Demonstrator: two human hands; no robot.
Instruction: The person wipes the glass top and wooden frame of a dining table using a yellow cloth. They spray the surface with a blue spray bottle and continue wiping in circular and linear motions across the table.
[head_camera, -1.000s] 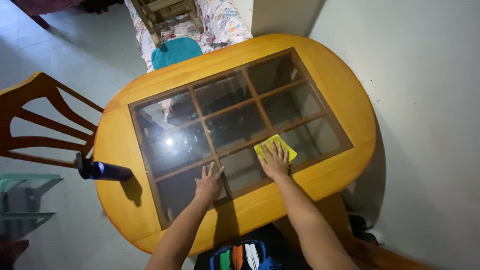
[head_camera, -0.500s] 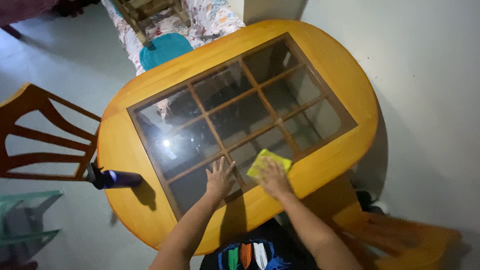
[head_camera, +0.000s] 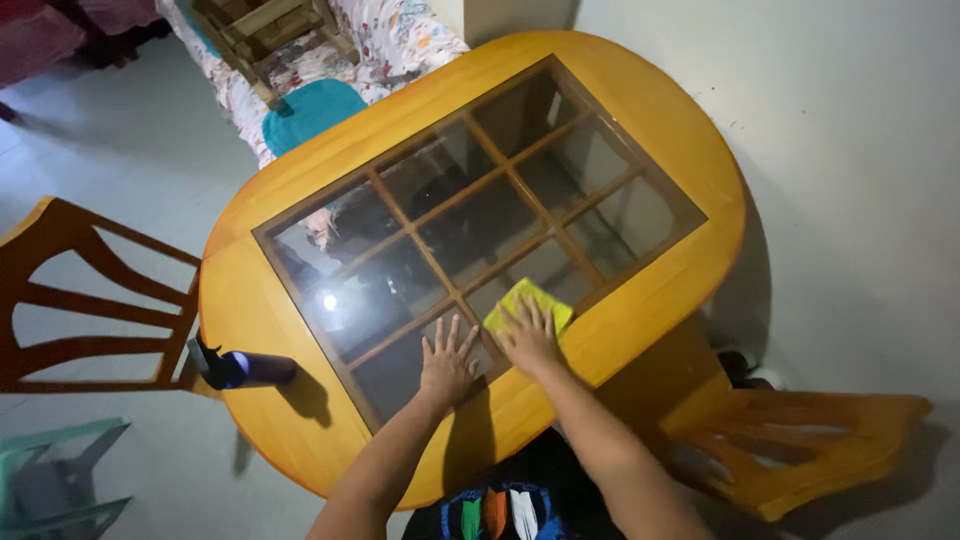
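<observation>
Where the yellow cloth (head_camera: 527, 305) lay, on the glass pane nearest us on the right side of the grid, our right hand (head_camera: 527, 338) was pressed flat on top of it, fingers spread and not curled, so the cloth was pinned under the palm rather than pinched. It stuck out past the fingertips, up and away from us toward the wall side, its long edge slanting with the wooden bar beside it. Our left hand (head_camera: 446, 364) lay open and flat on the neighbouring pane just to the left, holding nothing, the two hands near each other with a wooden bar between them; the right was plainly the nearer to the cloth. Around them ran the oval wooden table (head_camera: 250, 310) with its glass panes. A dark spray bottle (head_camera: 243, 369) lay on its side at the left rim, well apart from both hands. Part of the cloth was hidden under the palm, and reflections made the glass hard to read.
</observation>
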